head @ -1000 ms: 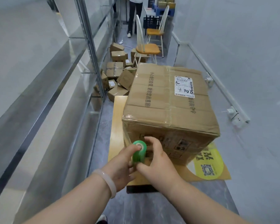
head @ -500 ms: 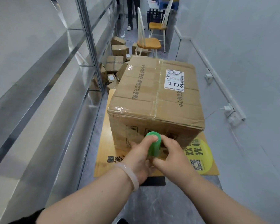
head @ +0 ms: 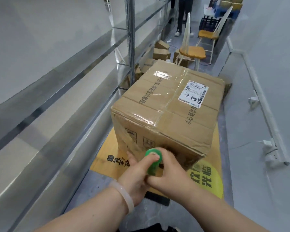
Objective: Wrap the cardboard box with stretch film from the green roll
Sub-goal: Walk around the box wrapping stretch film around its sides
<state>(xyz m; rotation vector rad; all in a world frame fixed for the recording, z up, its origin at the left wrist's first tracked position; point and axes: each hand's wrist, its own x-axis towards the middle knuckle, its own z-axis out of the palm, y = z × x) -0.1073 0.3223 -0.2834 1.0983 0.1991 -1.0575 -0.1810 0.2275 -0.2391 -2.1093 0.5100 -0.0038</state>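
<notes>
Fingers (head: 155, 157) of left hand (head: 136, 173) and right hand (head: 172, 175) curl round green roll (head: 152, 167), held upright low by near face of cardboard box (head: 171, 114). Box sits on cardboard sheet (head: 104, 159) on floor (head: 182, 218). Film (head: 124, 141) covers near-left corner, so early lap I reckon. Next: pull roll round right corner, keep film taut.

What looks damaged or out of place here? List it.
The cardboard box looks crumpled at its near lower-right corner, where the edge is creased and buckled. Behind it, small boxes lie jumbled on the floor rather than stacked.
</notes>
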